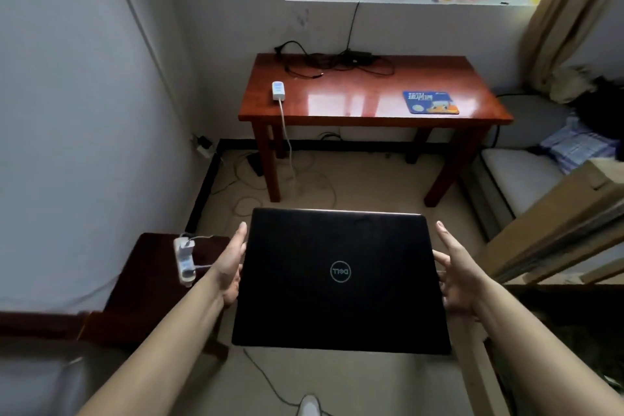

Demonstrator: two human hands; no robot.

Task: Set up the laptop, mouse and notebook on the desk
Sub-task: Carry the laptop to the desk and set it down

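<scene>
A closed black laptop (341,280) with a round logo on its lid is held flat in the air above the floor, well short of the desk. My left hand (231,267) presses against its left edge and my right hand (456,275) grips its right edge. Ahead stands the red-brown wooden desk (358,105) under the window. A blue mouse pad (431,102) lies at the desk's front right. No mouse or notebook is in view.
A white charger (278,90) with its cable hanging off the front sits on the desk's left; black cables (337,61) lie along its back. A dark side table with a white power strip (185,260) is at my left, a bed (526,176) and cardboard (553,230) at right.
</scene>
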